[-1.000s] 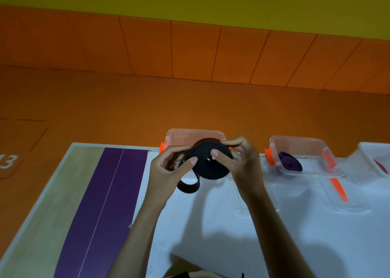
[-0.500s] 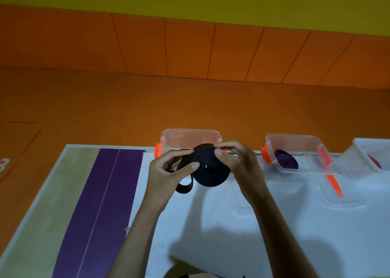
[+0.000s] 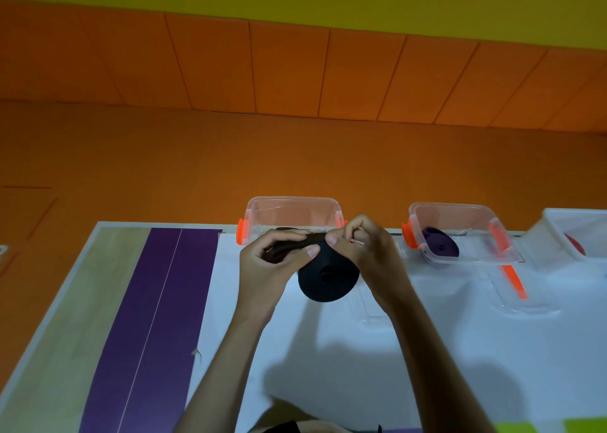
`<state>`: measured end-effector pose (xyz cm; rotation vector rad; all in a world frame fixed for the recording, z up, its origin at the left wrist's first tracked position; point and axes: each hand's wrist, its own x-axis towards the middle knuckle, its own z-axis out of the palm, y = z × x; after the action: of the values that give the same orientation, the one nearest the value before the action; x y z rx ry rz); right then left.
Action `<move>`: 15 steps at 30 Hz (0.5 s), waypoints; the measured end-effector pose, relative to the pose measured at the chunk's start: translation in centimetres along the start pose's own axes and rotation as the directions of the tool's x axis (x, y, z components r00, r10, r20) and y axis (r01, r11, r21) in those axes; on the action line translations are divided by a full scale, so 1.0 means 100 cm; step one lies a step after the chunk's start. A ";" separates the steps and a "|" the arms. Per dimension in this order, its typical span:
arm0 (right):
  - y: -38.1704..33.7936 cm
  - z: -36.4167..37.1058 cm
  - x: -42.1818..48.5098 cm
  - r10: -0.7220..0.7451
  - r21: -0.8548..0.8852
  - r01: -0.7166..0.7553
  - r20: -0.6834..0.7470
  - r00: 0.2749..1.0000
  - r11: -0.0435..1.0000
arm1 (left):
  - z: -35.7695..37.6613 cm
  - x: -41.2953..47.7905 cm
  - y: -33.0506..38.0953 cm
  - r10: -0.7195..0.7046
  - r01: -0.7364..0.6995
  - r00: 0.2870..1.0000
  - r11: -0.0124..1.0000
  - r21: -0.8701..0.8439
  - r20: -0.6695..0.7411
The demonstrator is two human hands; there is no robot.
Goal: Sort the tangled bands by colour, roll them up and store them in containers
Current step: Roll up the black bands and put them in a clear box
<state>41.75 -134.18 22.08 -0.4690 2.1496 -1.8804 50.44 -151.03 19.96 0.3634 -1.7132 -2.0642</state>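
Black band roll (image 3: 328,278), wound into a flat disc, held up in the air over the white table (image 3: 361,367), just in front of the left clear box (image 3: 292,202). Left hand (image 3: 272,262) curled round the loose tail of the band at the roll's upper left, thumb tip pressed on the roll's face. Right hand (image 3: 368,255) pinches the roll's upper right edge, thumb in front, fingers bent behind. A thin pale bit shows between the right fingers, too small to tell what. The left clear box has orange clips and is open; its inside is mostly hidden by the hands. The middle clear box (image 3: 460,209), well to the right, is open and holds a purple roll (image 3: 440,247) lying tilted against its left wall. A third box (image 3: 558,225) is cut off at the right edge, something red (image 3: 574,243) in it. Two clear lids (image 3: 525,304) lie flat on the table in front of the boxes. A purple strip (image 3: 157,317) runs down the table's left side.
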 end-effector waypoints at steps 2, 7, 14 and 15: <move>0.001 -0.001 -0.003 -0.020 0.034 0.022 -0.048 0.999 0.999 | 0.004 0.001 -0.003 0.000 0.000 1.000 1.000 0.014 0.003; 0.004 -0.007 -0.006 -0.084 0.071 0.095 -0.148 0.985 0.993 | 0.011 -0.001 -0.016 0.026 -0.027 0.999 0.999 0.031 0.019; 0.018 -0.018 -0.009 0.041 0.059 -0.039 -0.042 0.998 0.997 | 0.023 0.000 -0.036 -0.036 0.036 0.995 0.999 -0.009 -0.089; 0.020 -0.018 -0.008 0.045 0.065 -0.041 -0.074 0.996 0.997 | 0.025 -0.001 -0.039 -0.062 0.060 0.992 0.998 -0.016 -0.112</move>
<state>41.66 -131.97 20.34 -0.3413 2.1218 -1.9657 48.81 -148.27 16.67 0.5239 -1.6406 -2.0550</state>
